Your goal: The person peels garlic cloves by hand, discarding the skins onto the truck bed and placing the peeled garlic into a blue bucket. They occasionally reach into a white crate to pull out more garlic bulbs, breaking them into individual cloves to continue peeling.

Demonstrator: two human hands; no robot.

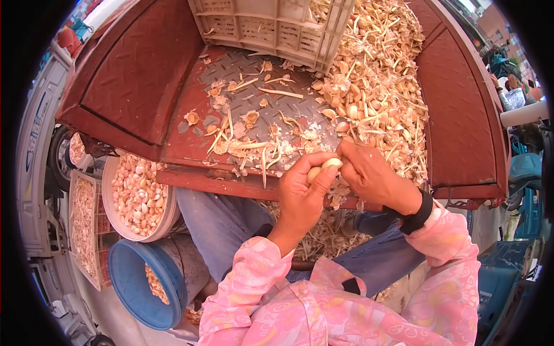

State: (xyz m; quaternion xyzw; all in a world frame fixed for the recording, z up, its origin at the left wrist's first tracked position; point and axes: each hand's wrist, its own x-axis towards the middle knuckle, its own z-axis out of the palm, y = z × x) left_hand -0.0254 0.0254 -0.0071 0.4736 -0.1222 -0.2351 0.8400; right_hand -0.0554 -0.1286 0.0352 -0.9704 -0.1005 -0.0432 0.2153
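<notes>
My left hand [304,193] is closed around pale peeled garlic cloves [314,173], held between thumb and fingers above the front edge of the red metal truck bed [231,183]. Against them, my right hand [374,177] is closed in a pinch, its fingertips touching the clove end. Whatever lies between those fingertips is hidden. Just beyond my hands, a large heap of garlic cloves, skins and dry stalks [375,86] covers the right part of the bed. Loose skins and stalks [248,144] are scattered to the left.
A beige plastic crate [271,29] sits tilted at the back of the bed. Below left stand a white bucket of cloves [138,196], a blue bucket [124,277] with some cloves, and a crate [86,225]. Red side walls [461,109] flank the bed.
</notes>
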